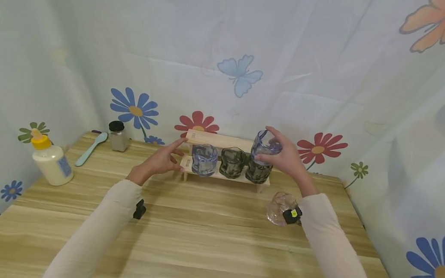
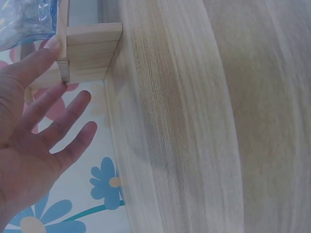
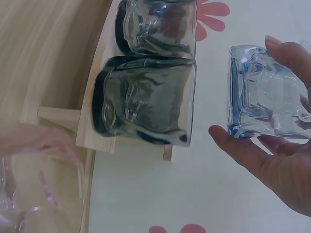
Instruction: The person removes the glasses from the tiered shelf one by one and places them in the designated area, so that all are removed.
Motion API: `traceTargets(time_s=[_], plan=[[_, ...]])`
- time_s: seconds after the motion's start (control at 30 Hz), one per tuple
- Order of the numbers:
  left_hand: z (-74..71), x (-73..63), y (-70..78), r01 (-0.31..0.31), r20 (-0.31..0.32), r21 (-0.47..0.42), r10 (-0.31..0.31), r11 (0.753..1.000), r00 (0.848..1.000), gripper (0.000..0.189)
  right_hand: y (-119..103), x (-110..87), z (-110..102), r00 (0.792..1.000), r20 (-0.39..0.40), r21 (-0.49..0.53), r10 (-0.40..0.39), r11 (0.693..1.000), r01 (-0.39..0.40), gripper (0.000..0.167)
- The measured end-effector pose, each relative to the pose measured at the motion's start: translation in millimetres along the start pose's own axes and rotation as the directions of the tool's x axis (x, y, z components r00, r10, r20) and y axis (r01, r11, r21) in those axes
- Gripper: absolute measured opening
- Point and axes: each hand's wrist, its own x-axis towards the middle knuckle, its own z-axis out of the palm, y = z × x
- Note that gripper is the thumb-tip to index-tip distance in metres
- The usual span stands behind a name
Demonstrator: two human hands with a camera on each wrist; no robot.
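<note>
My right hand (image 1: 286, 155) holds a clear blue-tinted glass (image 1: 262, 144) between thumb and fingers, raised above the right end of a two-step wooden rack (image 1: 226, 142). In the right wrist view a gap separates this glass (image 3: 265, 92) from the dark grey glass (image 3: 146, 99) on the lower step. My left hand (image 1: 161, 158) is at the rack's left end, fingers spread, the thumb touching the lower board. Another blue-tinted glass (image 1: 204, 161) stands at the left of that step, with a grey glass (image 1: 232, 163) in the middle.
A pinkish clear glass (image 1: 280, 205) stands on the table by my right forearm. At the left are a bottle with a yellow cap (image 1: 52, 161), a pale green spoon (image 1: 91, 149) and a black-lidded jar (image 1: 118, 137). Behind the rack hangs a flowered curtain (image 1: 174, 58).
</note>
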Motion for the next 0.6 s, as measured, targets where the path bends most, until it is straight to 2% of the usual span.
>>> traceTargets(time_s=[0.43,0.6], plan=[[0.2,1.1,0.6,-0.019,-0.005,0.015,0.019,1.0,1.0,0.099,24.6,-23.2,-20.8,0.998,-0.062,-0.021,0.001,1.0,-0.003,0.092],[0.2,0.4,0.7,-0.008,-0.007,0.022,0.009,1.0,1.0,0.1,32.5,-29.0,-29.2,0.997,-0.075,-0.018,0.001,1.0,-0.002,0.093]])
